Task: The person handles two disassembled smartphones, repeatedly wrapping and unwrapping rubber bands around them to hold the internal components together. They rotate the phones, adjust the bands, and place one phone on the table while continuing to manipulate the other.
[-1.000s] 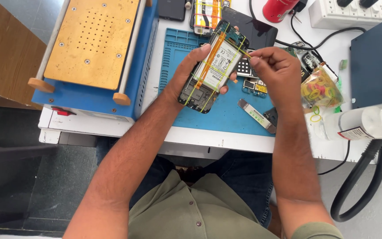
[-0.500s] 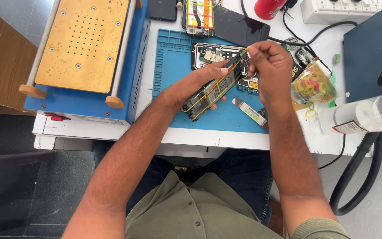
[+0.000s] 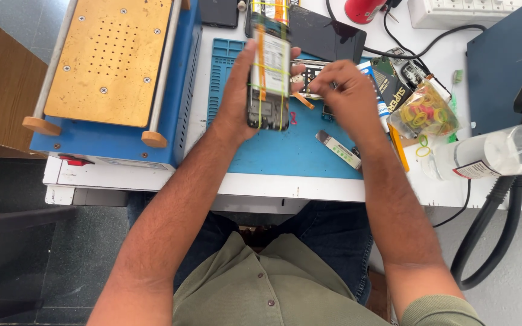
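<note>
My left hand (image 3: 237,96) grips an opened phone (image 3: 268,75) with its insides showing, bound by yellow rubber bands, and holds it upright above the blue work mat (image 3: 285,151). My right hand (image 3: 348,96) hovers just right of it, fingers curled over another opened phone frame (image 3: 306,75) lying on the mat; whether it pinches anything I cannot tell. A small orange strip (image 3: 302,99) lies under the fingertips.
A blue machine with a gold perforated plate (image 3: 107,60) stands at left. A white tool (image 3: 342,151), a bag of rubber bands (image 3: 424,115), a clear bottle (image 3: 496,154), a glue tube, dark phones, a power strip and a black hose (image 3: 484,235) crowd the right.
The left hand has swung the banded phone from a slant to upright and lifted it away from the body. The right hand has let go of it and dropped toward the mat.
</note>
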Demonstrator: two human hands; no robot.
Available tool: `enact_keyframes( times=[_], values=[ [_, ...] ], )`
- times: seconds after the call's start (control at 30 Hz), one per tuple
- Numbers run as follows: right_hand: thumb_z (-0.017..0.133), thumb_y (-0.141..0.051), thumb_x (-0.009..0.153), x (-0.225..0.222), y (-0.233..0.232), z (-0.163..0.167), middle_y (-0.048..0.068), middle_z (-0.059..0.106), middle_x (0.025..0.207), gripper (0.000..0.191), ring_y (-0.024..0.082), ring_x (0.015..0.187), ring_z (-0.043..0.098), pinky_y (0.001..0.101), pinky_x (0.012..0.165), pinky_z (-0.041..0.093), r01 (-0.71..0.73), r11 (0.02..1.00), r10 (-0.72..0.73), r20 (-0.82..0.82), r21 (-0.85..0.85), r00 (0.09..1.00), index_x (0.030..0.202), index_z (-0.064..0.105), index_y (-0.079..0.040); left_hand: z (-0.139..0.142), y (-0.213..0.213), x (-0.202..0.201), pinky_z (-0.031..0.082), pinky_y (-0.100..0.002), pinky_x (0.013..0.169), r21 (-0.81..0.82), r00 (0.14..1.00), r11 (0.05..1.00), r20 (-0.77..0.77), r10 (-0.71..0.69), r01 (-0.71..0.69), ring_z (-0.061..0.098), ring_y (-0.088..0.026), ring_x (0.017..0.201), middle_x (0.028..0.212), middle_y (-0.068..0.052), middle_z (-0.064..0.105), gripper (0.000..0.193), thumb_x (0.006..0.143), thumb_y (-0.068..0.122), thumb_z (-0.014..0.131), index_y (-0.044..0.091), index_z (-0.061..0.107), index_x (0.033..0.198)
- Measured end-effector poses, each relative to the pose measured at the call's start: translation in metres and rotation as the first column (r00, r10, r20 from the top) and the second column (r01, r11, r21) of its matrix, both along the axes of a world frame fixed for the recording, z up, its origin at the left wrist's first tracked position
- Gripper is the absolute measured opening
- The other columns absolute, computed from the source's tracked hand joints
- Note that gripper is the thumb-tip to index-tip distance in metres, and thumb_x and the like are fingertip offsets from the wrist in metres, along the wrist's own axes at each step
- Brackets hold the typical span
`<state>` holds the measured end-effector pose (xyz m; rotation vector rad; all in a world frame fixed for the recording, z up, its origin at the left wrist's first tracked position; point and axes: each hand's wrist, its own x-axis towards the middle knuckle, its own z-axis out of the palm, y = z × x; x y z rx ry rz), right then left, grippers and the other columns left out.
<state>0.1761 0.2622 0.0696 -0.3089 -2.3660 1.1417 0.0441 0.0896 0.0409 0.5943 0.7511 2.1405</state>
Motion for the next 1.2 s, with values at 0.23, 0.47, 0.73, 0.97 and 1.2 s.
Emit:
enact_keyframes(
  times=[0.23,0.47,0.73,0.97,1.2],
  values=[
    [0.078,-0.017,0.088,0.001,-0.034,0.025,0.001,0.062,0.102,0.011,0.013,0.083,0.068,0.0341,0.054,0.056,0.003,1.000,-0.015,0.460,0.027,0.888,0.099,0.079,-0.015,-0.002,-0.003,-0.002,0.067,-0.040,0.084,0.110,0.998,0.993,0.041,0.037,-0.042,0.067,-0.030,0.115,0.140,-0.027,0.054,0.086,0.102,0.064,0.037,0.004,0.024,0.161],
    [0.078,-0.008,0.099,0.003,-0.024,0.018,0.007,0.070,0.101,0.010,0.018,0.090,0.069,0.0310,0.073,0.055,-0.069,0.962,0.103,-0.113,0.266,0.988,0.108,0.078,-0.007,0.004,-0.001,0.002,0.068,-0.039,0.077,-0.025,0.996,0.999,-0.080,-0.046,0.044,0.071,-0.027,0.105,0.138,-0.025,0.057,0.101,0.092,0.080,0.032,0.003,0.030,0.158],
    [0.082,0.001,0.093,0.008,-0.042,0.006,0.009,0.068,0.104,0.020,0.023,0.100,0.066,0.0355,0.085,0.054,-0.009,0.897,0.150,-0.287,0.442,0.946,0.111,0.076,-0.002,-0.003,0.005,0.019,0.067,-0.033,0.069,-0.308,0.970,0.949,-0.205,-0.133,0.065,0.069,-0.019,0.093,0.111,-0.015,0.061,0.112,0.078,0.091,0.035,0.002,0.046,0.145],
    [0.083,0.001,0.087,0.004,-0.047,0.005,0.010,0.066,0.101,0.018,0.028,0.096,0.064,0.0402,0.083,0.052,0.074,0.783,0.152,-0.305,0.618,0.940,0.099,0.070,-0.002,-0.009,0.005,0.024,0.064,-0.033,0.068,-0.364,0.955,0.929,-0.247,-0.162,0.063,0.066,-0.019,0.087,0.101,-0.012,0.057,0.108,0.080,0.092,0.039,0.002,0.049,0.139],
    [0.076,-0.008,0.099,0.006,-0.035,0.004,0.006,0.062,0.100,0.016,0.016,0.087,0.062,0.0316,0.076,0.054,-0.098,0.973,0.139,-0.193,0.209,0.971,0.098,0.061,-0.002,0.006,-0.003,0.025,0.067,-0.040,0.078,-0.357,0.923,0.891,-0.155,-0.352,0.280,0.064,-0.018,0.111,0.127,-0.005,0.055,0.105,0.081,0.072,0.069,0.020,0.017,0.156]
  ],
)
